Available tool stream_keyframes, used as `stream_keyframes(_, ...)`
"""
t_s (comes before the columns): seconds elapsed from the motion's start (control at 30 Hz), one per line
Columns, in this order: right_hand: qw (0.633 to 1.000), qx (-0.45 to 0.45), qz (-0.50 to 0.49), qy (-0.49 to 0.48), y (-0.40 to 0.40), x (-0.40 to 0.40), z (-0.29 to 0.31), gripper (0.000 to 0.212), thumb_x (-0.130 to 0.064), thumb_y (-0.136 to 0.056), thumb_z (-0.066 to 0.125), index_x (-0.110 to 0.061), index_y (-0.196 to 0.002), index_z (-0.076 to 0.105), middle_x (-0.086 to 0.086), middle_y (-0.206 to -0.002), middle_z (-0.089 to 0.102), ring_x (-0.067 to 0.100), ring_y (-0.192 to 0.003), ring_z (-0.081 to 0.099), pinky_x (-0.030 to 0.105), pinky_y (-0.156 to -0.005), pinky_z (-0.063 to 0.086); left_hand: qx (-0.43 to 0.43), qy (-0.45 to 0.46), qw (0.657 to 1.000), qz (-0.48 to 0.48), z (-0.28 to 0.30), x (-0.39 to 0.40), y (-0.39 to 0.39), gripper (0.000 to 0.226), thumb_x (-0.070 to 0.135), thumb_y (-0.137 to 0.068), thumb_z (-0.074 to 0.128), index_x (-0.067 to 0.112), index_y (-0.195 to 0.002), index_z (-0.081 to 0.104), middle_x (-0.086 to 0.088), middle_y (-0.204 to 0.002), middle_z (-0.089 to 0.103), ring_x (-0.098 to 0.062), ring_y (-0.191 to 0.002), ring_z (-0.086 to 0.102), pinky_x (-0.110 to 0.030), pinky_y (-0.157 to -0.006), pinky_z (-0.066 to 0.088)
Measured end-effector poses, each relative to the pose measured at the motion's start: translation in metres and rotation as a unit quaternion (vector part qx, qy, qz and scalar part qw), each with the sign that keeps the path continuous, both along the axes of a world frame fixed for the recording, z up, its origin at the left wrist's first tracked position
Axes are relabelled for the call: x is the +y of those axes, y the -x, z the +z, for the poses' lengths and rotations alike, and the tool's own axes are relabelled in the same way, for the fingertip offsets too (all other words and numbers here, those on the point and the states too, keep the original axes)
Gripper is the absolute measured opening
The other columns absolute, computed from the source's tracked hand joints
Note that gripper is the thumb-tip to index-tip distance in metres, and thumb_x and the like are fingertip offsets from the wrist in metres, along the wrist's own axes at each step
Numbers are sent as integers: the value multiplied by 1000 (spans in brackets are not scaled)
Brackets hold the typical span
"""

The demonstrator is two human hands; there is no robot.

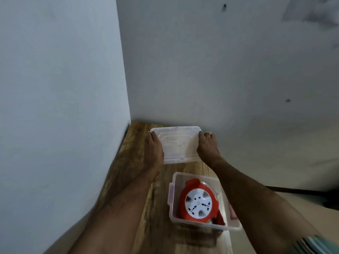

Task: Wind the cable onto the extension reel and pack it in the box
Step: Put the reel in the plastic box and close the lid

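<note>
The red and white extension reel (199,203) lies flat inside the clear plastic box (172,213) on the narrow wooden table. Its white socket face points up. Beyond the box, near the wall, is the clear lid (177,143). My left hand (153,149) grips the lid's left edge and my right hand (207,145) grips its right edge. The fingertips of both hands curl over the lid's sides. Whether the lid rests on the table or is lifted off it cannot be told.
The wooden table (157,189) runs narrow between a white wall on the left and a white wall behind. The box has pink clips (170,196) on its sides. A dark cable or edge (297,191) shows on the right.
</note>
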State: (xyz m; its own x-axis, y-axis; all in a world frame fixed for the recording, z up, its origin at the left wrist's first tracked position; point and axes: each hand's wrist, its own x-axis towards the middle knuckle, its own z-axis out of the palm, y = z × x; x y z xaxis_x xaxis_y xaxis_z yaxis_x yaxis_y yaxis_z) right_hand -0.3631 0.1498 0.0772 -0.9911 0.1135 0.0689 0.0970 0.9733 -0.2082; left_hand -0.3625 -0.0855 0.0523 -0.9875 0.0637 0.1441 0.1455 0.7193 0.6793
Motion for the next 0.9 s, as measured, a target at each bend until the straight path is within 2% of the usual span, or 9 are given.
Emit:
stream_keyframes(0.07,1000,7,2,-10,-21,9,-1,50,-11,-101,45,-4,-149,33,22,-143,44,38,-129,40,48,-110,39,18,34,996,79,-1,24,-9,48,14,-107,41,6,-153,30,-16,-155,39,-33,-139,44,-41,-117,35)
stream_keyframes(0.13,1000,13,-8,-6,-43,19,0,46,-13,-100,47,-5,-145,37,20,-134,50,34,-120,44,43,-102,43,55,59,992,101,5,46,-36,58,16,-104,53,3,-154,27,-18,-154,41,-31,-138,46,-39,-116,41)
stream_keyframes(0.17,1000,15,-12,-3,-53,24,-1,45,-14,-99,47,-6,-143,39,19,-131,52,33,-117,44,42,-98,44,68,107,988,84,5,50,-45,63,18,-102,58,4,-154,25,-17,-154,41,-28,-138,47,-37,-114,44)
stream_keyframes(0.23,1000,16,-17,-4,-73,32,-2,44,-13,-97,48,-6,-140,42,19,-125,54,33,-114,45,41,-93,43,51,151,984,79,3,54,-60,67,17,-101,60,4,-155,22,-15,-156,39,-24,-139,45,-35,-113,45)
stream_keyframes(0.37,999,28,-39,-4,-115,45,-10,47,-2,-95,40,-1,-141,42,22,-120,55,35,-110,46,40,-92,40,57,154,985,59,-3,70,-96,67,5,-98,59,1,-154,23,-17,-155,38,-26,-140,43,-34,-112,45)
stream_keyframes(0.47,998,23,-53,10,-149,54,-21,46,-5,-97,41,-2,-143,41,21,-123,54,33,-111,45,40,-93,42,52,150,986,47,-12,77,-121,66,-3,-97,54,-1,-154,22,-18,-155,37,-26,-139,42,-32,-111,46)
stream_keyframes(0.67,997,-2,-68,26,-207,66,-40,47,-17,-100,48,-6,-145,39,19,-130,52,33,-117,44,42,-98,43,27,156,987,11,-27,90,-165,66,-1,-99,50,-3,-156,16,-21,-159,30,-29,-145,34,-33,-117,37)
stream_keyframes(0.9,996,-2,-77,32,-233,68,-47,52,-23,-100,54,-7,-146,37,17,-132,50,29,-118,43,40,-97,47,10,168,986,-8,-27,91,-185,74,4,-97,60,-2,-156,16,-20,-161,28,-29,-146,34,-34,-114,42)
